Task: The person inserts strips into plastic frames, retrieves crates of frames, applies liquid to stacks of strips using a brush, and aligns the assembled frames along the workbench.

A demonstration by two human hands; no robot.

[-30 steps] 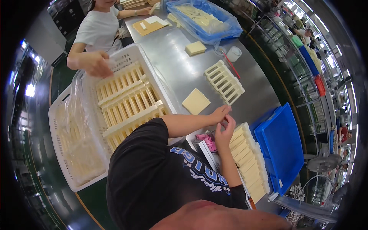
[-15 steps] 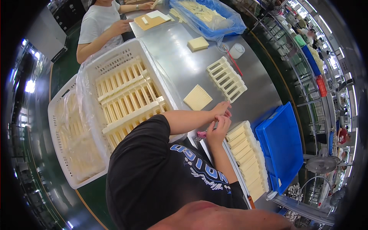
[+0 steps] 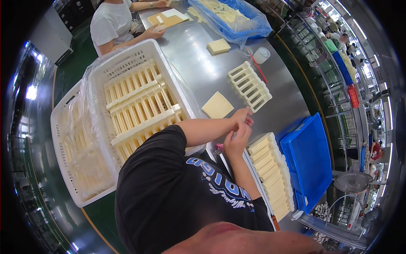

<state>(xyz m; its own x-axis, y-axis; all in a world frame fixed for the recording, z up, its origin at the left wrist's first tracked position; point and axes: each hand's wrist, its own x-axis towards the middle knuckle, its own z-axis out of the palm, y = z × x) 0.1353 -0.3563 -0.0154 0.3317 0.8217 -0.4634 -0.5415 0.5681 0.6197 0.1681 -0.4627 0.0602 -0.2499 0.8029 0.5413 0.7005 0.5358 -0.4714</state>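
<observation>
My left hand and my right hand meet, fingers curled and touching, above the steel table. Whatever lies between the fingers is hidden. A small pink item lies just below them at the table edge. A ridged cream pad rests to their left, and a cream slotted rack sits beyond it. A long row of cream blocks runs to the right of my right forearm.
A white crate lined with plastic holds several slotted racks; a second crate stands beside it. A blue bin is at the right. Another person works at the far end, near a blue bin of cream parts and a white roll.
My hands have drawn together and shifted slightly away from the row of cream blocks. The other person's hand has left the crate and now rests on the table.
</observation>
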